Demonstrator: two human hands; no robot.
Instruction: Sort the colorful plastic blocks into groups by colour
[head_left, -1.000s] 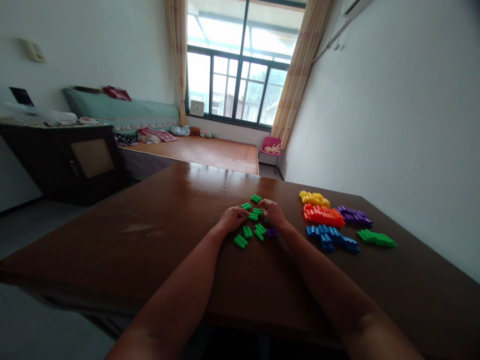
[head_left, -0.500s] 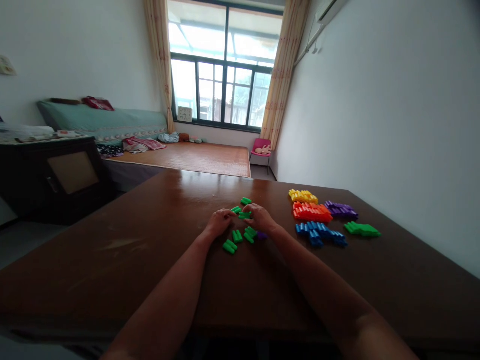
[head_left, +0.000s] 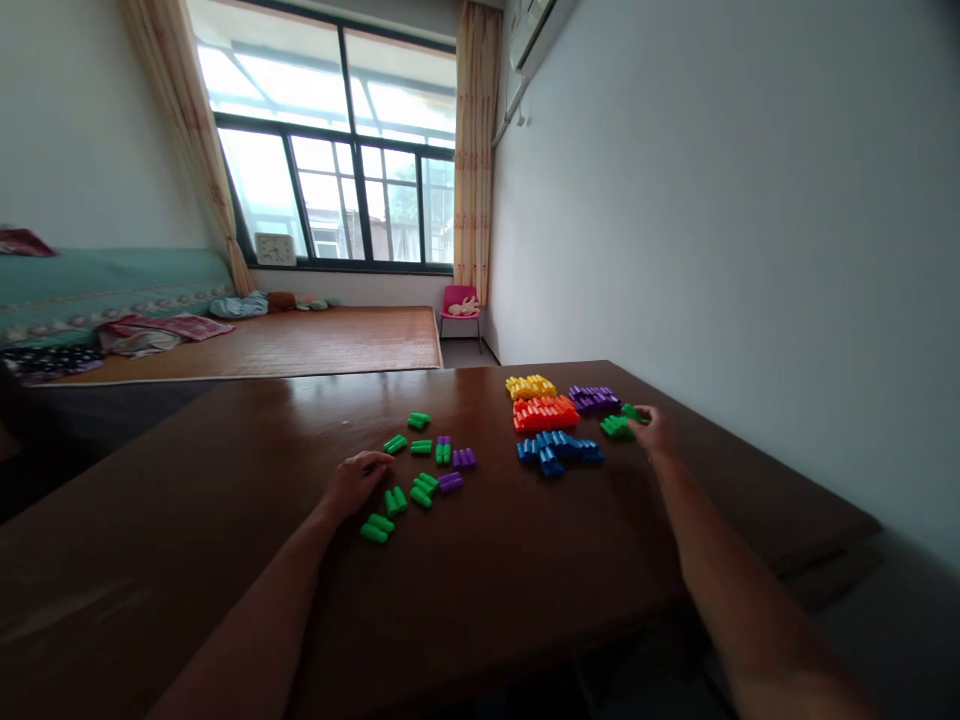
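My right hand (head_left: 654,432) reaches to the right side of the table and pinches a green plastic block (head_left: 634,412) with rounded, tube-like bars. It is right at a small green pile (head_left: 615,428). My left hand (head_left: 358,482) rests on the table with its fingers loosely bent and a little apart, and I see nothing in it. Just beyond its fingertips lie several loose green blocks (head_left: 421,447), along with a purple block (head_left: 464,458) and a second purple one (head_left: 451,483). A green-and-purple piece (head_left: 443,450) lies among them.
Grouped by colour on the right are a yellow pile (head_left: 531,386), a red-orange pile (head_left: 546,413), a blue pile (head_left: 559,450) and a purple pile (head_left: 594,398). The brown table (head_left: 480,570) ends near the white wall. A bed (head_left: 337,335) and a pink chair (head_left: 460,303) stand beyond.
My right hand has gone from the loose green blocks over to the green pile, carrying a green block. My left hand has drawn back slightly from the blocks. The view has turned right.
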